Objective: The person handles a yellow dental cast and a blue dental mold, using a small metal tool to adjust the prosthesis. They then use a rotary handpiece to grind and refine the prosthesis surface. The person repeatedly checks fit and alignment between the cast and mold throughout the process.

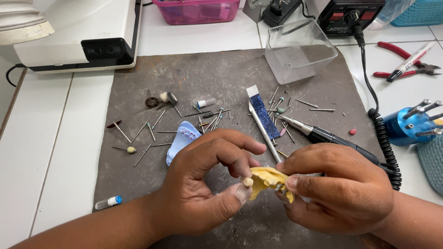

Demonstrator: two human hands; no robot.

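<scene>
Right hand (339, 191) grips yellow dental cast (267, 180); left hand (207, 184) pinches small tooth piece (248, 181) against it. Loose pinch could drop piece among burs (152, 133).

Scattered burs (152, 131), red pliers (406, 62) and perhaps a clear plastic box (300, 50).

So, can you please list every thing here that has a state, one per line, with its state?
left hand: pinches a small pale tooth piece between thumb and finger
right hand: holds the yellow dental cast
yellow dental cast: lifted above the grey mat
rotary handpiece: lying on the mat
clear plastic box: open, tilted
red pliers: lying, handles apart
</scene>
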